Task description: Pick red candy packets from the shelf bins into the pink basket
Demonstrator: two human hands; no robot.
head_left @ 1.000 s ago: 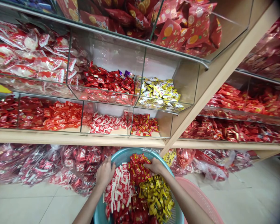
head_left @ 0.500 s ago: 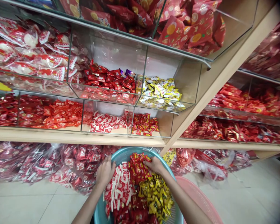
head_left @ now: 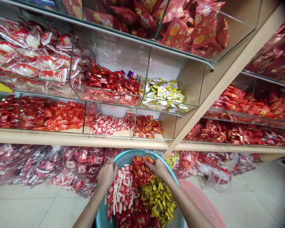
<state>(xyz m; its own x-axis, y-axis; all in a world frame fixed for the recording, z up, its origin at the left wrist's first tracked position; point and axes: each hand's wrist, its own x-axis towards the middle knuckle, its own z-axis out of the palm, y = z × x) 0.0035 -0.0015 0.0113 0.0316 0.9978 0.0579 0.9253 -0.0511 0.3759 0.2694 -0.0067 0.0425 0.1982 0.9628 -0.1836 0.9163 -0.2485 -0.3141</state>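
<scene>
Pale, glossy tiles make up the floor [head_left: 258, 196] below a light-wood shelf unit [head_left: 219, 85], its compartments parted by clear glass dividers [head_left: 147, 69] and heaped with small wrapped packets, mostly red. Directly in front of the lowest ledge, at the bottom centre of the view, is a round teal basket [head_left: 127, 154] of smooth plastic, its wall pierced with fine openings; what it rests on is hidden. Four sorts of packet share it in separate patches: slim red-and-white packets [head_left: 121, 190] with pale, flat ends on the left, shiny bright red packets [head_left: 140, 174] with yellow marks at the far side, crinkled yellow packets [head_left: 160, 199] with dark print on the right, and darker red, glossy packets [head_left: 142, 217] nearest the wearer. On the left rim, the left hand [head_left: 106, 174] has its fingers curled over the edge, grasping the basket. Bent in over the opposite side, the right hand [head_left: 159, 168] has its fingers against the bright red packets; whether they pinch one cannot be told. Just beside the basket, partly behind the right forearm, sits a matt pink basket [head_left: 201, 199], and crumpled clear plastic bags [head_left: 82, 161] of red packets slump beneath the shelf
</scene>
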